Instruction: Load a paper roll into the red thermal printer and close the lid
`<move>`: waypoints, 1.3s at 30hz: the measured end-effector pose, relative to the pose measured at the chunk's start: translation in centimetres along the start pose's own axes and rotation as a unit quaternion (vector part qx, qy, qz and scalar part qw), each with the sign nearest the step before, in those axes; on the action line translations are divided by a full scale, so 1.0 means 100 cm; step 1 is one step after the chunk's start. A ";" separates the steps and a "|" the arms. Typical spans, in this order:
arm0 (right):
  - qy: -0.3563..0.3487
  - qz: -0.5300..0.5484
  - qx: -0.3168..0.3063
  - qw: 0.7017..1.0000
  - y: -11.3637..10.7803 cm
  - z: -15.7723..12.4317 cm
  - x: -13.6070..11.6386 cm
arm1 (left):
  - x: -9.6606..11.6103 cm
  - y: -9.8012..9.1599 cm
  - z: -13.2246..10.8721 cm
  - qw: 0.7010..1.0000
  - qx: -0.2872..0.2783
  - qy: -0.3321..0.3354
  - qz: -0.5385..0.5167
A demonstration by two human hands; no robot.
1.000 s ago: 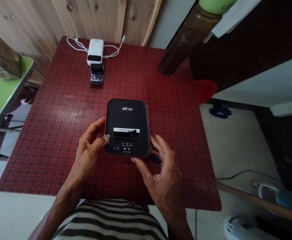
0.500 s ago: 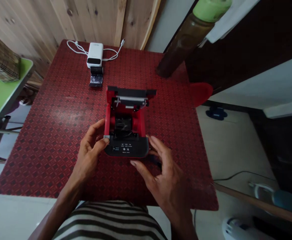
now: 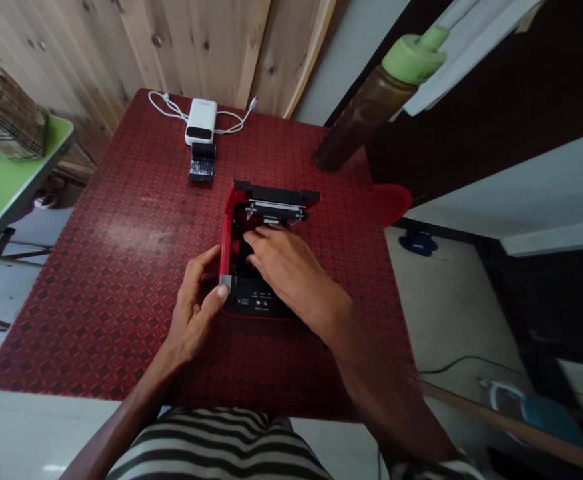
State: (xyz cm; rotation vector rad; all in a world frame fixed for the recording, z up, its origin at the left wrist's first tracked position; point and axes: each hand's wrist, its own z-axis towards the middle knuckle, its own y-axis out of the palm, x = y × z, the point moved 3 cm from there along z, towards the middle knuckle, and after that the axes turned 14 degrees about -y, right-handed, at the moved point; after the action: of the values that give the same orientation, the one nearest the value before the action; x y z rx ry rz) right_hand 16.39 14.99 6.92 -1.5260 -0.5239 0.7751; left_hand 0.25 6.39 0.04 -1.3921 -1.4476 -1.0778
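Bench (image 3: pixel 121 267): red and patterned, it fills most of my view. Its near edge runs just in front of the striped shirt, and its far edge meets the wooden wall.
Open room: I see a wide bare stretch of bench left of the printer. There is a narrower strip on its right before the right edge drops to the floor, and a bare band between the printer and the near edge.
Bottle (image 3: pixel 366 110): brown with a green cap, it stands at the far right corner, well apart from both hands.
Printer (image 3: pixel 227 230): red body with a black front panel, sitting mid-bench a little right of centre. Its lid (image 3: pixel 276 195) is swung up and back, so the bay lies open.
Right hand (image 3: pixel 286 267): the forearm comes in from the lower right and crosses the front panel. The palm faces down, with the fingers stretched forward and close together, tips down in the bay just under the lid's bar. I can't tell whether they pinch anything.
Left hand (image 3: pixel 198 303): the forearm rises from the lower left. The hand grips the printer's left front corner, with the thumb tip pressed on the grey tab and the curled index finger against the red side wall.
Power bank (image 3: pixel 200 121): white, at the far edge, with a white cable (image 3: pixel 164 107) looping beside it.
Black piece (image 3: pixel 202 162): small, just in front of the power bank, with clear bench between it and the lid.
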 end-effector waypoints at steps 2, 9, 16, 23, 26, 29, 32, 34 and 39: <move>0.004 -0.009 -0.009 1.000 0.002 0.006 0.001 | 0.000 0.000 0.000 1.000 -0.001 -0.007 -0.001; 0.009 -0.037 -0.028 0.999 0.001 0.015 0.002 | -0.003 0.001 0.001 1.000 -0.002 -0.022 -0.020; 0.009 -0.075 0.029 0.997 -0.011 -0.006 -0.013 | -0.001 0.000 0.003 1.000 0.005 -0.012 -0.005; 0.029 0.026 0.284 0.958 -0.045 -0.072 0.006 | -0.002 -0.001 0.002 1.000 -0.003 -0.007 0.012; 0.142 0.137 0.408 0.892 -0.030 -0.103 0.045 | -0.002 -0.001 0.002 1.000 0.009 0.003 0.016; 0.249 0.235 0.489 0.802 0.011 -0.115 0.079 | 0.001 0.000 0.002 1.000 0.017 0.012 0.023; 0.287 0.271 0.482 0.782 0.052 -0.107 0.091 | 0.004 0.000 0.001 0.999 0.021 0.025 0.033; 0.287 0.283 0.462 0.790 0.069 -0.097 0.090 | 0.005 0.001 0.002 0.998 0.023 0.035 0.037; 0.265 0.310 0.401 0.820 0.085 -0.085 0.081 | 0.003 0.000 0.003 0.995 0.032 0.066 0.060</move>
State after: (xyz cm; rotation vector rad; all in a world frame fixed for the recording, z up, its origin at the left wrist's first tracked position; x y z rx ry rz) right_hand 27.02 14.20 -2.88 -0.9993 0.7029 0.8494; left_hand 0.27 6.82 0.29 -1.3191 -1.2756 -1.0183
